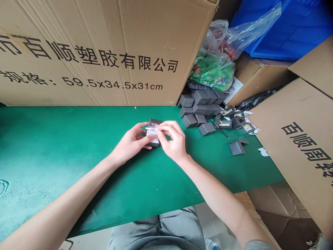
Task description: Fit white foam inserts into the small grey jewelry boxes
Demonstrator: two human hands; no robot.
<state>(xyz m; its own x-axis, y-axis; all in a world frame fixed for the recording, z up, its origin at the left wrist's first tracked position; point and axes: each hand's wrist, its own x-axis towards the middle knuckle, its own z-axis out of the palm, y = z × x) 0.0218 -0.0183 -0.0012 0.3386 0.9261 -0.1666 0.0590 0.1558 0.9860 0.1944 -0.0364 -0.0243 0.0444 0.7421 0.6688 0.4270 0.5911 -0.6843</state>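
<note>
I see a little dark box [155, 122] over the tabletop [130, 194]. The left hand [131, 142] grips it, maybe to keep it still; the right hand [173, 140] pinches a white bit [150, 128]. Other boxes [200, 108] sit near, maybe for reaching.

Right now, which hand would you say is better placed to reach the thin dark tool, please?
Probably the right hand: though busy at the small box, it is nearer the tool; the left hand holds that box.

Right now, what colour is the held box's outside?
The small box in the left hand is dark grey outside; see the head view.
</note>
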